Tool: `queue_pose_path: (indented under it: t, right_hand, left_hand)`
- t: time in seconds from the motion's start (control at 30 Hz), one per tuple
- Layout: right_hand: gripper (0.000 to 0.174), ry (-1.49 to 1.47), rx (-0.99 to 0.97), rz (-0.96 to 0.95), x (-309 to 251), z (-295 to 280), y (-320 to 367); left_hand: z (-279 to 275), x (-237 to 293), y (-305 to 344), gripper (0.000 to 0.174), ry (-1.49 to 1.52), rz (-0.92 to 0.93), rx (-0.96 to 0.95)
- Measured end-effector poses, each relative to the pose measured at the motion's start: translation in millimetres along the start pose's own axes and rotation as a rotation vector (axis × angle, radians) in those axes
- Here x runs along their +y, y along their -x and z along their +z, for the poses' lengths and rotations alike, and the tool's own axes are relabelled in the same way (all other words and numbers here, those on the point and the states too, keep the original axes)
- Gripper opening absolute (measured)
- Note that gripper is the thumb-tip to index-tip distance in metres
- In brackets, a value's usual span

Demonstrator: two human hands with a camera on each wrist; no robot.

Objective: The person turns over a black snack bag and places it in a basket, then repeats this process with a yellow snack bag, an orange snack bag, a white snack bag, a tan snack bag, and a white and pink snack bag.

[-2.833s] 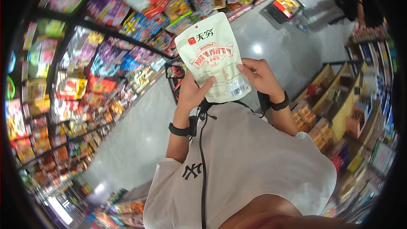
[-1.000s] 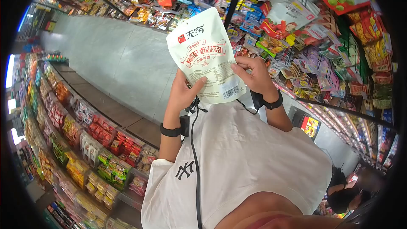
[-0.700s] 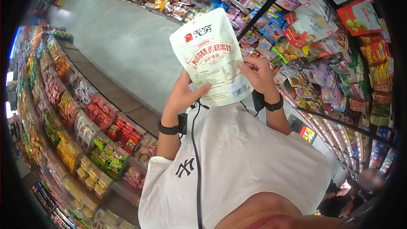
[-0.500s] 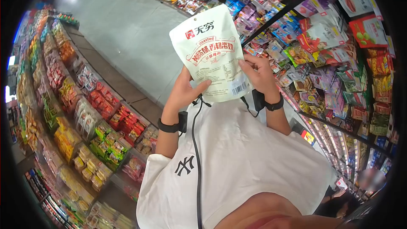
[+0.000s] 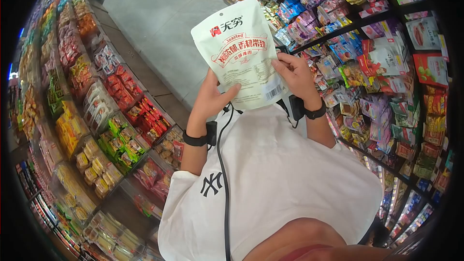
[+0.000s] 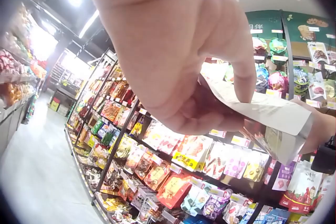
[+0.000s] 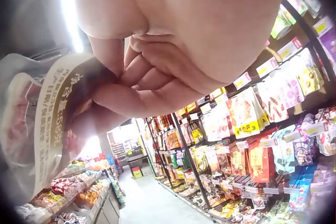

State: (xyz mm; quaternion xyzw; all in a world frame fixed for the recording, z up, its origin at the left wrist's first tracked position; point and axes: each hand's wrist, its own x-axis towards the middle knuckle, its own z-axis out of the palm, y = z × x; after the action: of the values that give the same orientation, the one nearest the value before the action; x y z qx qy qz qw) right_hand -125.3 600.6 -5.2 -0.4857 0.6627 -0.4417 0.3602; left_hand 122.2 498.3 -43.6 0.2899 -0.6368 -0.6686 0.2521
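Observation:
Both hands hold a pale snack pouch (image 5: pixel 235 50) in front of the chest, its printed back with red and black lettering and a barcode turned up. My left hand (image 5: pixel 211 96) grips the lower left edge, thumb on the printed face and the other fingers behind it. At the right edge my right hand (image 5: pixel 296 75) pinches the pouch between thumb and curled fingers. The left wrist view shows the pouch (image 6: pixel 278 113) nearly edge-on. In the right wrist view the pouch's other side (image 7: pixel 47 124) has a clear window with reddish contents.
Clear-walled bins (image 5: pixel 123 140) of small wrapped snacks line the left side. Tall racks (image 5: pixel 382 77) of hanging snack bags stand at the right and far side. Grey floor (image 5: pixel 159 24) runs between them. A black cord (image 5: pixel 226 188) hangs down the white shirt.
The body has turned from facing the racks toward the aisle, so the bins now lie at the left and the racks at the right. Both hands keep hold of the pouch throughout.

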Motion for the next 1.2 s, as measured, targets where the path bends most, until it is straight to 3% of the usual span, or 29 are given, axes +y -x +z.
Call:
queue_pose_path:
  t: [0.37,0.67,0.87,0.97,1.0,1.1,1.13,1.17,1.2]
  right_hand:
    - [0.027,-0.019,0.018,-0.003,4.3,-21.7,-27.6]
    - [0.027,-0.035,0.137,0.016,49.3,-87.2,-60.6]
    - [0.026,-0.274,0.230,0.070,90.7,-109.1,-82.4]
    - [0.042,-0.223,0.456,-0.028,84.3,-106.6,-101.2]
    - [0.058,-0.150,0.403,-0.017,84.4,-109.0,-105.2]
    - [0.076,0.026,0.395,-0.055,76.5,-101.6,-119.4]
    - [0.093,-0.154,0.237,-0.039,67.2,-89.1,-124.6]
    - [0.107,-0.136,0.233,-0.053,69.1,-77.5,-131.3]
    - [0.099,-0.165,0.277,-0.011,59.0,-68.0,-140.1]
  left_hand:
    - [6.9,-1.8,-43.7,0.071,-0.051,-0.019,0.021]
    - [53.2,2.8,-123.5,0.072,-0.015,-0.026,-0.051]
    - [76.3,6.9,-172.4,0.072,0.003,0.010,-0.053]
    - [84.8,1.6,-188.6,0.065,0.009,0.042,0.049]
    - [82.5,-0.3,-195.1,0.060,-0.062,0.030,0.056]
    - [70.5,4.0,-223.3,0.046,-0.300,0.110,-0.026]
    - [68.4,6.2,-230.8,0.045,-0.354,0.173,-0.059]
    - [65.3,8.8,-236.6,0.044,-0.407,0.234,-0.100]
    - [61.5,13.7,-244.4,0.050,-0.423,0.218,-0.172]
